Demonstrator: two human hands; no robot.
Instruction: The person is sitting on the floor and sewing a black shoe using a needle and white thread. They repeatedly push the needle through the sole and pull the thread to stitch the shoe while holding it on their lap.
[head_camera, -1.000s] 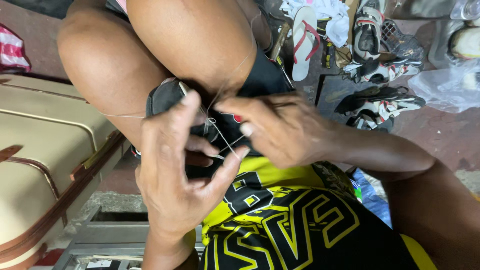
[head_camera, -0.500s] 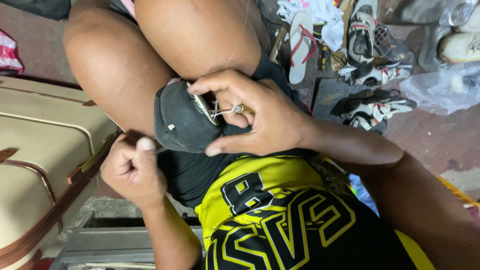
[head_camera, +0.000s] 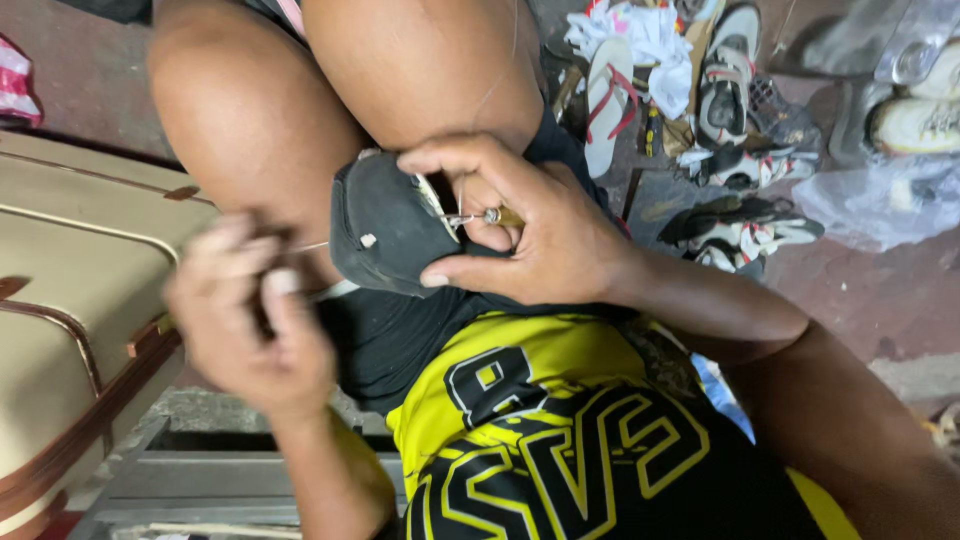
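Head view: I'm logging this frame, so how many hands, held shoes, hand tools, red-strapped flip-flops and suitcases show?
Hands: 2, the left hand pinching a thread, the right hand gripping the shoe
Dark shoe: 1
Pointed tool: 1
White flip-flop with red straps: 1
Beige suitcase: 1
Total: 6

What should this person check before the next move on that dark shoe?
1. Dark shoe braced against the knee by the right hand: ok.
2. Awl pinched in the right hand's fingers at the shoe's edge: ok.
3. Thread taut between the shoe and the left hand: ok, it looks straight.
4. Left hand's grip on the thread: cannot tell, the hand is blurred.
5. Fingers clear of the awl's point: cannot tell, the tip is too small to see.
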